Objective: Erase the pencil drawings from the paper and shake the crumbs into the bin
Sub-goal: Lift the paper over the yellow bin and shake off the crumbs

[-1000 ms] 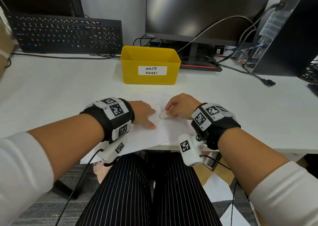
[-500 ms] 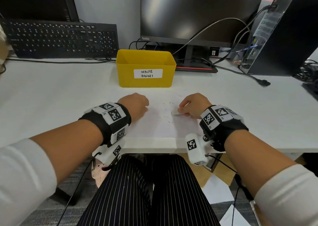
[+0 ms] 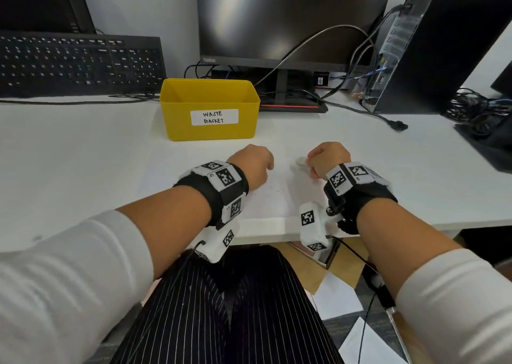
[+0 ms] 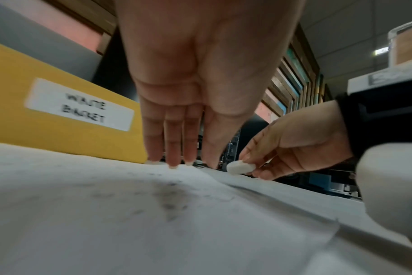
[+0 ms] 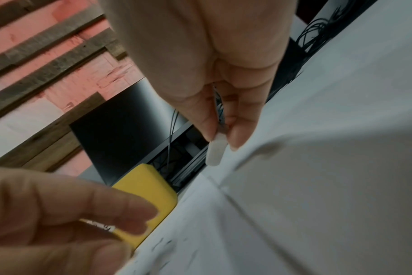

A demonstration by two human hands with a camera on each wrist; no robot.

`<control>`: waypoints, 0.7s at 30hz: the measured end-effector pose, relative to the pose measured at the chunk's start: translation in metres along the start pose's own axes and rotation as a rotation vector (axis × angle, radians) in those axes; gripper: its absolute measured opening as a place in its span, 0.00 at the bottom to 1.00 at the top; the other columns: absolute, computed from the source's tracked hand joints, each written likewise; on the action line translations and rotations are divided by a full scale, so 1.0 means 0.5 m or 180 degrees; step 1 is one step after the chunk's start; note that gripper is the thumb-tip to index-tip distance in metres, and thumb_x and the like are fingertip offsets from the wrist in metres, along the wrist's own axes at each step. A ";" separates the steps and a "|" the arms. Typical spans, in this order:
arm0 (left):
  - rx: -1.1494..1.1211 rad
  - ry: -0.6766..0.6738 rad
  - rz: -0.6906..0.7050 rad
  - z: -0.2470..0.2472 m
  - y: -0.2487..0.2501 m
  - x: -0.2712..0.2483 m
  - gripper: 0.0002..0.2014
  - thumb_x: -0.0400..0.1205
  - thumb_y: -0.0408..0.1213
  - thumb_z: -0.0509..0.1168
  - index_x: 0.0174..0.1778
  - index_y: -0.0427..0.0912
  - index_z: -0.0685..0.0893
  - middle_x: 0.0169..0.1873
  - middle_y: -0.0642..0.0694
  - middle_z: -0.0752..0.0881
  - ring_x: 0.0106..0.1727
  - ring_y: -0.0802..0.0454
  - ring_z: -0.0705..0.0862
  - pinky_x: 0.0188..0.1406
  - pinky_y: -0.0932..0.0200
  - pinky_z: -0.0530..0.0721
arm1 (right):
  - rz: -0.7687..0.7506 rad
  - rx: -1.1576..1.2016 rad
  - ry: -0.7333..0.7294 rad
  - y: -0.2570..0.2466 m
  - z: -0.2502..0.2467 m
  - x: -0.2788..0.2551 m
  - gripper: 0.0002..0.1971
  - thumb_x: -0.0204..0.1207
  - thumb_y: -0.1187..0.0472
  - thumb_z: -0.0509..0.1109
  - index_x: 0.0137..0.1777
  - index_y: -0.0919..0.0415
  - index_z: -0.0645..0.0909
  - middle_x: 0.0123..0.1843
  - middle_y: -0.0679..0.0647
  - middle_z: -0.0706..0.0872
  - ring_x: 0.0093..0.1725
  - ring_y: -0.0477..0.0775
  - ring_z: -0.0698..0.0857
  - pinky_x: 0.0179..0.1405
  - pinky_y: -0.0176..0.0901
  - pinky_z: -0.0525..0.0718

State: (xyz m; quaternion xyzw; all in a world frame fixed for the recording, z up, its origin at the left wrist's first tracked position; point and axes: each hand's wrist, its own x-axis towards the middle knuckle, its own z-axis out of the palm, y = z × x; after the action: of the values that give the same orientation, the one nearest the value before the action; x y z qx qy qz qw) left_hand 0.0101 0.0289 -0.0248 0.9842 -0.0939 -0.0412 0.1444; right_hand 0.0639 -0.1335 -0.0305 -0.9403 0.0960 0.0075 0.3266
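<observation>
The paper lies at lower centre on the desk, thin and floppy, best lifted by opposite edges; the left hand presses it with straight fingertips; the right hand pinches the eraser; the bin sits above.

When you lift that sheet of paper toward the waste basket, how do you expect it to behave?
The paper looks thin and probably floppy: its edge already lifts off the desk. Likely very light, so it may slide. The loose crumbs could spill if it sags unevenly.

Right hand carried eraser off paper's right edge.
</observation>
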 end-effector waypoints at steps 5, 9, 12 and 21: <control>0.0344 -0.0548 0.0210 -0.002 0.060 0.035 0.19 0.86 0.32 0.55 0.74 0.37 0.74 0.73 0.41 0.75 0.73 0.44 0.72 0.69 0.56 0.71 | 0.0053 -0.0061 -0.0036 0.053 -0.025 0.017 0.14 0.76 0.65 0.66 0.30 0.52 0.71 0.46 0.57 0.81 0.40 0.54 0.82 0.40 0.36 0.88; 0.0690 -0.0963 0.0127 0.000 0.080 0.041 0.13 0.88 0.32 0.53 0.56 0.32 0.82 0.55 0.38 0.83 0.71 0.43 0.75 0.60 0.58 0.73 | 0.0233 -0.0670 -0.0194 0.055 -0.028 0.014 0.17 0.76 0.61 0.66 0.27 0.56 0.66 0.39 0.57 0.79 0.38 0.55 0.80 0.40 0.47 0.85; 0.0788 -0.1056 0.0003 0.010 0.086 0.035 0.15 0.89 0.34 0.51 0.53 0.34 0.82 0.53 0.39 0.83 0.70 0.44 0.76 0.60 0.59 0.72 | 0.0373 -0.1363 -0.0289 0.049 -0.034 0.006 0.20 0.76 0.55 0.67 0.26 0.62 0.68 0.27 0.53 0.71 0.26 0.52 0.72 0.20 0.36 0.66; 0.0482 -0.0327 -0.0389 -0.055 -0.044 -0.012 0.18 0.86 0.35 0.55 0.73 0.40 0.76 0.74 0.43 0.72 0.75 0.45 0.69 0.69 0.59 0.67 | -0.0497 -0.1294 -0.0848 -0.032 0.019 0.001 0.11 0.74 0.55 0.72 0.36 0.61 0.82 0.36 0.53 0.84 0.40 0.57 0.85 0.31 0.36 0.76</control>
State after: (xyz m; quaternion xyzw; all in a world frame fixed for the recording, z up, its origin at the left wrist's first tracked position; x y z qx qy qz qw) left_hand 0.0108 0.0583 -0.0045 0.9928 -0.0438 -0.0930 0.0619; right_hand 0.0680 -0.1158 -0.0282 -0.9819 -0.0242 0.1251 0.1402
